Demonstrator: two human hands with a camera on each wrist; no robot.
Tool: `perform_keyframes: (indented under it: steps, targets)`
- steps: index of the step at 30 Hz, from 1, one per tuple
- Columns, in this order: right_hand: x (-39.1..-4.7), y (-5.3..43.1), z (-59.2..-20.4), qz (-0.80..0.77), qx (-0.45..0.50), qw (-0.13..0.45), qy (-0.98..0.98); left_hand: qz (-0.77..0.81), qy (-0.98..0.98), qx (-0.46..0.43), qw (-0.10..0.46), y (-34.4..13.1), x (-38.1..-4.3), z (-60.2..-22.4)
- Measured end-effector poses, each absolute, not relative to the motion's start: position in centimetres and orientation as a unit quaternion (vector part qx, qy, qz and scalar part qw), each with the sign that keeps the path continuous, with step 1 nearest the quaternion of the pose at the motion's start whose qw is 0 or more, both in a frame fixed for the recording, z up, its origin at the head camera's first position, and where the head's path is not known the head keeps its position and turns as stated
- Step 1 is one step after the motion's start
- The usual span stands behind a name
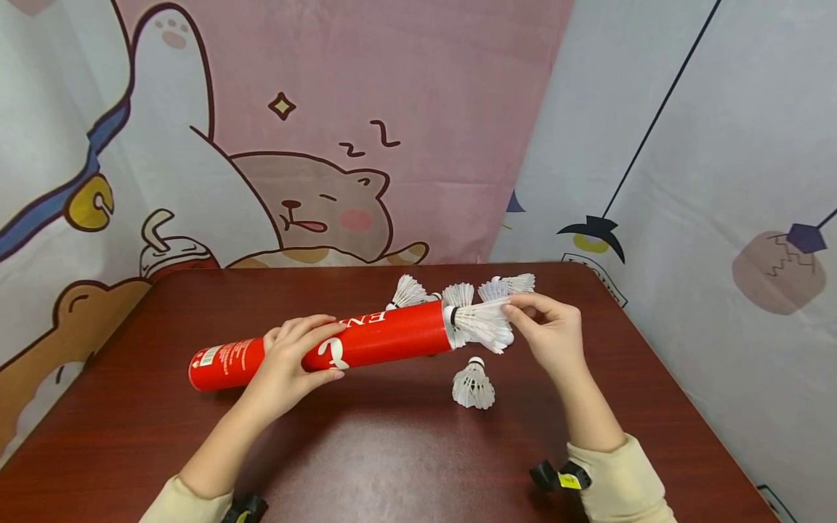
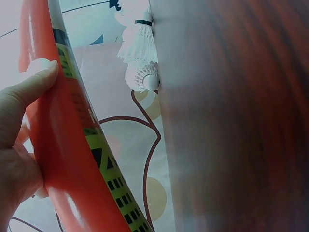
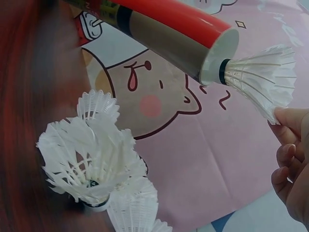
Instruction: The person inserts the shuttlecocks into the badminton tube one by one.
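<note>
Over mid-table (image 1: 392,450), left hand (image 1: 290,357) grips red tube (image 1: 392,330), mouth toward 3 o'clock. Right hand (image 1: 552,330) pinches held shuttlecock (image 1: 482,321) by feather tips, cork at mouth. Possible fault: misalignment snags rim, bends feathers; dipping tube could knock loose shuttlecock (image 1: 474,386), 5 o'clock of mouth. Far edge near, 12 o'clock; most room toward 6.

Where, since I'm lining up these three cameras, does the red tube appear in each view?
Head: the red tube slants from the left to just past centre, gripped by the left hand.
Left wrist: the red tube runs from top left down to the bottom edge.
Right wrist: the red tube crosses the top, ending right of centre.
Shared landmark: the dark wooden table, lower half in head, right side in left wrist, left side in right wrist.
</note>
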State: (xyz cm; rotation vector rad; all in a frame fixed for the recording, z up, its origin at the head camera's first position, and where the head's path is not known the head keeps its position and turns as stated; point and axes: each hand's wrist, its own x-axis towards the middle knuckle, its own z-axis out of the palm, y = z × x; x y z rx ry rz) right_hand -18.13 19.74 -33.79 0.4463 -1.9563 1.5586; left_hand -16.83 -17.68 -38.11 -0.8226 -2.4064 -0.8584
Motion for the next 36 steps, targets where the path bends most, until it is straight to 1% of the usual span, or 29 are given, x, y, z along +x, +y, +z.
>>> perform_keyframes:
  steps: [5,10,12,21,31,36]
  targets:
    - [-17.4,18.6,-33.1,0.581,0.172,0.288,-0.741,-0.311,-0.873,-0.299,0.229,-17.7,-16.8,-38.1]
    - [-18.4,18.5,-34.9,0.58,0.156,0.281,-0.749,-0.311,-0.871,-0.301,0.232,-17.7,-16.8,-38.2]
    - [-18.3,18.1,-35.0,0.577,0.149,0.276,-0.754,-0.312,-0.87,-0.301,0.232,-17.7,-16.8,-38.2]
    - [-16.4,16.0,-33.0,0.546,0.136,0.283,-0.777,-0.311,-0.87,-0.305,0.23,-17.5,-16.8,-38.2]
    - [-16.3,15.4,-33.4,0.546,0.123,0.285,-0.778,-0.307,-0.869,-0.316,0.226,-17.4,-17.0,-38.2]
    - [-16.3,14.9,-33.9,0.547,0.135,0.264,-0.783,-0.315,-0.865,-0.325,0.216,-17.3,-16.9,-38.2]
